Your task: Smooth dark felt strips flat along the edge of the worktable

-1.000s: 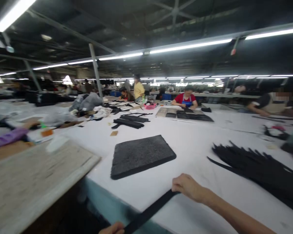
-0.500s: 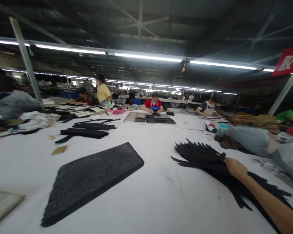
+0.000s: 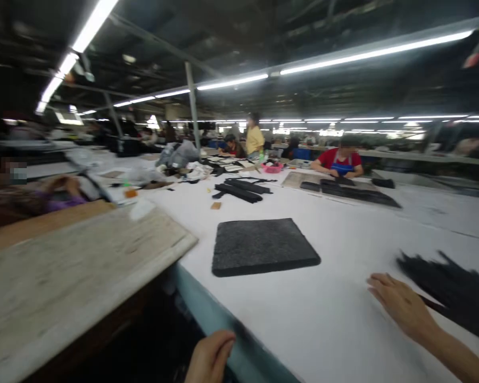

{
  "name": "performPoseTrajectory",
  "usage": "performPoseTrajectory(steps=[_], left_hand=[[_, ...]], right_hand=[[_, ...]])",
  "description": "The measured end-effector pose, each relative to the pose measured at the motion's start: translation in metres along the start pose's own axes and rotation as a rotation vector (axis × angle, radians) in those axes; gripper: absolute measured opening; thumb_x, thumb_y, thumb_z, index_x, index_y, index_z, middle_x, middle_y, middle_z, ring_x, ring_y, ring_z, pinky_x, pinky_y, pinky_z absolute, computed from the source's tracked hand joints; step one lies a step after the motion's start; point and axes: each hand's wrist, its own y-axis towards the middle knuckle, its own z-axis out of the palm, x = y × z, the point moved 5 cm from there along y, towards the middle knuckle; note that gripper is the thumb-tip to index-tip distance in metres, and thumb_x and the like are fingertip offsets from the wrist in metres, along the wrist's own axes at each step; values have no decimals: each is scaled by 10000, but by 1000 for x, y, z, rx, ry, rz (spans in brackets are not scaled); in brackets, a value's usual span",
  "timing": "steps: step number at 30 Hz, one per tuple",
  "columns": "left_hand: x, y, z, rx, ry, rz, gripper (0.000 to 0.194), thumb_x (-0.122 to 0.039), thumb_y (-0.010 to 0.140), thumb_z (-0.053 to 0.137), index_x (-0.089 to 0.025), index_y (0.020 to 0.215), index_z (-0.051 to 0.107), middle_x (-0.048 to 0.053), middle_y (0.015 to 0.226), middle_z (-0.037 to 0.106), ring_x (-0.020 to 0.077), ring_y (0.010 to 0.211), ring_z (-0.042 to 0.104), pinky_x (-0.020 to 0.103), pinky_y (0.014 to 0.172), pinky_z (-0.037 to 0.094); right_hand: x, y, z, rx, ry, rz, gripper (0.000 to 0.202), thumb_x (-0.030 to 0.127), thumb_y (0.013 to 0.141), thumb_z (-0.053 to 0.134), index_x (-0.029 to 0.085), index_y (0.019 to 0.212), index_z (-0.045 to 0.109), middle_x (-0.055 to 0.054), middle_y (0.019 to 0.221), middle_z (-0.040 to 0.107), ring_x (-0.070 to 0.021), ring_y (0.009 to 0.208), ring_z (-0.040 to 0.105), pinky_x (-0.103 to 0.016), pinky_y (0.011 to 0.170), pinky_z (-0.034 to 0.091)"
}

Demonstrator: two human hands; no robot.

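My right hand (image 3: 403, 308) is low over the white tabletop (image 3: 335, 314), its fingers stretched forward and slightly bent, with no object visible in it. Just right of it lies a spread pile of black fabric strips (image 3: 455, 292); a thin dark strip passes beside the wrist. My left hand (image 3: 211, 356) is at the bottom, in front of the table's near edge. Its thumb and forefinger are together with nothing seen between them; the other fingers are out of view. A neat stack of dark grey fabric panels (image 3: 263, 247) lies between and beyond the hands.
A worn board (image 3: 83, 266) stands to the left, with a dark gap between it and the table. Folded black strips (image 3: 239, 191) and a small tan block (image 3: 216, 205) lie farther back. A co-worker in red (image 3: 341, 159) sits across the table.
My view has swung left, bringing the board and my left hand into sight. My right hand has come off the black strips and is now left of them.
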Motion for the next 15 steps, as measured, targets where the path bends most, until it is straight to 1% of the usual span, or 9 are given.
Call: performPoseTrajectory(steps=[2, 3, 5, 7, 8, 9, 11, 13, 15], left_hand=[[-10, 5, 2, 0, 109, 81, 289, -304, 866, 417, -206, 764, 670, 24, 707, 680, 147, 640, 621, 201, 604, 495], [-15, 9, 2, -2, 162, 104, 275, -248, 871, 407, -203, 769, 658, 23, 712, 670, 144, 647, 616, 200, 604, 482], [-23, 15, 1, -10, 261, 142, 261, -163, 868, 397, -195, 781, 641, 26, 735, 653, 151, 683, 608, 214, 616, 466], [-29, 21, -2, -11, 358, 174, 258, -106, 856, 395, -186, 773, 625, 33, 750, 637, 169, 722, 595, 243, 642, 463], [-30, 24, -2, -10, 405, 185, 257, -84, 849, 395, -181, 764, 618, 36, 759, 631, 178, 743, 586, 261, 663, 465], [-30, 27, -3, -7, 448, 193, 253, -65, 839, 399, -176, 755, 610, 38, 769, 626, 186, 761, 577, 280, 686, 468], [-26, 33, -4, -4, 513, 204, 237, -36, 816, 412, -167, 753, 598, 43, 800, 622, 196, 788, 562, 314, 730, 471], [-21, 38, -3, 9, 541, 208, 224, -16, 794, 424, -159, 769, 594, 46, 839, 621, 198, 811, 554, 332, 763, 472], [-17, 43, 0, 23, 551, 206, 221, -2, 777, 430, -154, 784, 591, 47, 859, 618, 195, 825, 549, 333, 779, 474]], right_hand=[[76, 42, 7, -53, 157, -140, 313, 329, 928, 365, 216, 949, 656, -67, 1003, 661, -210, 903, 607, -340, 810, 455], [114, 62, 4, -63, 223, -195, 294, 330, 935, 376, 219, 958, 647, -61, 1015, 655, -204, 904, 604, -334, 809, 453], [187, 97, -8, -26, 348, -299, 203, 274, 924, 436, 217, 946, 630, -54, 1031, 635, -191, 911, 592, -318, 803, 443], [247, 126, -19, 53, 424, -356, 101, 208, 879, 530, 214, 930, 616, -38, 990, 623, -185, 895, 579, -313, 792, 433], [271, 137, -22, 82, 434, -372, 70, 187, 854, 566, 211, 902, 611, -31, 961, 618, -188, 883, 573, -317, 781, 429], [291, 146, -23, 104, 425, -386, 73, 162, 836, 585, 209, 888, 605, -26, 938, 613, -193, 876, 567, -322, 768, 425], [318, 157, -19, 137, 364, -418, 117, 99, 818, 577, 200, 875, 596, -27, 903, 603, -203, 851, 558, -328, 731, 418], [334, 161, -10, 170, 285, -444, 174, 32, 811, 531, 185, 871, 589, -41, 878, 596, -207, 823, 551, -327, 695, 410], [340, 162, -1, 211, 232, -455, 206, -6, 803, 495, 173, 854, 584, -58, 862, 590, -211, 811, 547, -325, 681, 404]])
